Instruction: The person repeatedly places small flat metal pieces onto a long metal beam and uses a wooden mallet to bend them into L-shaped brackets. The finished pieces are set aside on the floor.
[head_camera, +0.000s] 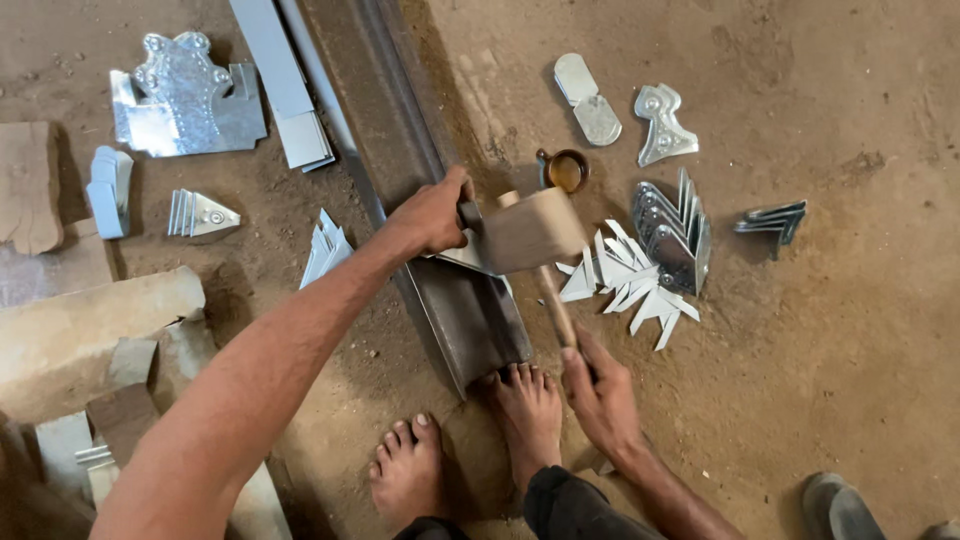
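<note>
Dirt floor (860, 330) under you. Your right hand (600, 395) grips mallet (535, 235) handle, fingers wrapped. Left hand (432, 212) pinches metal sheet (462, 258) on steel rail (455, 300). Beyond mallet, small cup (566, 170) holds brownish liquid.

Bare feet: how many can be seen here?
2. The person's left bare foot rests on the dirt floor; the right bare foot stands against the dark steel rail's near end.
</note>
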